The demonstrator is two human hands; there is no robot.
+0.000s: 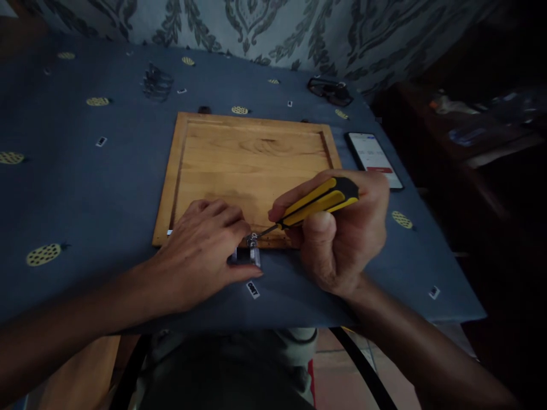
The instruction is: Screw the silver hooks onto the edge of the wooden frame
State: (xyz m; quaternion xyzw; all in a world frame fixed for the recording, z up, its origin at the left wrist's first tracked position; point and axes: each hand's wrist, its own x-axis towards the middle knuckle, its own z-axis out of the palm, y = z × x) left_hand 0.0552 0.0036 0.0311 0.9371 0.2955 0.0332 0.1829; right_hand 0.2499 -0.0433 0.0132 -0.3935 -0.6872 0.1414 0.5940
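A light-brown wooden panel with a raised frame lies flat. At its near edge is a small shiny metal fitting, sticking out over the cloth; its exact kind is unclear. My left hand rests on the panel's near edge, thumb and fingers closed about the fitting and hiding part of it. In my right hand is a screwdriver with a yellow and black handle, slanting down to the left. Its tip meets the top of the fitting, or lies very close to it.
A blue cloth with pineapple prints covers the table. Right of the panel lies a phone with its screen lit. Dark glasses sit at the back right, a dark hair claw clip at the back left. Patterned fabric hangs behind.
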